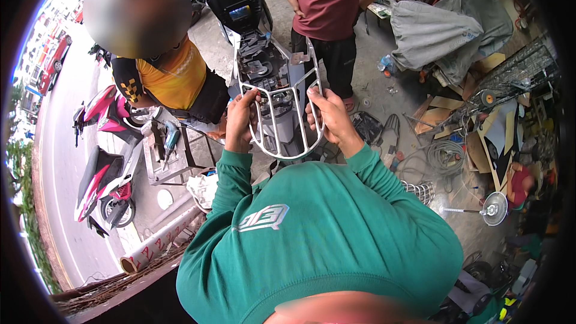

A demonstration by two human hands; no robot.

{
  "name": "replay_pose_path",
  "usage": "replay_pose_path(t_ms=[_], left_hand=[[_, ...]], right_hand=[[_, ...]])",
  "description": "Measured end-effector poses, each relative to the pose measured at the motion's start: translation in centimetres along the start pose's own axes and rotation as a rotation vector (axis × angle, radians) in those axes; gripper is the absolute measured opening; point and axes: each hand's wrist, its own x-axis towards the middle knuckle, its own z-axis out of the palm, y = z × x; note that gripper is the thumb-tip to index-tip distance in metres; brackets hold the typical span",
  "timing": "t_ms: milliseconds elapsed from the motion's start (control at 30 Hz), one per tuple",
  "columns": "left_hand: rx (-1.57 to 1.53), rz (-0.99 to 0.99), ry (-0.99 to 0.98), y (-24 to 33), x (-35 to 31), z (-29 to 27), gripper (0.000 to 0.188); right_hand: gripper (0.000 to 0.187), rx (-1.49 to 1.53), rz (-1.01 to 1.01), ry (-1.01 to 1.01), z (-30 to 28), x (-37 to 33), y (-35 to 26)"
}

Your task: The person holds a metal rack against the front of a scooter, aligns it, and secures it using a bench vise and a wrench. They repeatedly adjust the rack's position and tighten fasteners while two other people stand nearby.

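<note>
Both hands are closed round the side rails of a white tubular motorcycle luggage rack [282, 90]. My left hand [240, 119] grips the left rail with the thumb on top. On the opposite rail, my right hand [333, 115] has its thumb laid along the tube. The rack's rounded end points toward my chest, and its long prongs reach away over a motorcycle [259, 63] with its rear bodywork off. Inner parts of the motorcycle show between the bars. Whether the rack touches the frame I cannot tell.
A person in a yellow shirt [171, 78] stands at the left, another in a maroon shirt [333, 0] beyond the motorcycle. A metal stand [157, 165] holds a drill [171, 139]. Pink scooters [111, 183] stand roadside. Coiled hose [446, 157] and a fan [494, 208] are at right.
</note>
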Motion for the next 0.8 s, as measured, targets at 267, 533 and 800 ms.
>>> replay_pose_path(t_ms=[267,533,800], left_hand=[[-0.021,-0.013,0.024,0.0,-0.2,0.3,0.027],[-0.136,-0.042,0.013,-0.8,0.3,-0.3,0.025],[-0.108,0.001,-0.013,-0.8,-0.2,-0.1,0.025]], right_hand=[[0.027,0.036,-0.001,-0.034,-0.3,0.0,0.1],[0.028,0.006,0.006,-0.009,-0.2,-0.3,-0.1],[0.029,-0.003,-0.003,-0.018,-0.2,-0.4,-0.1]])
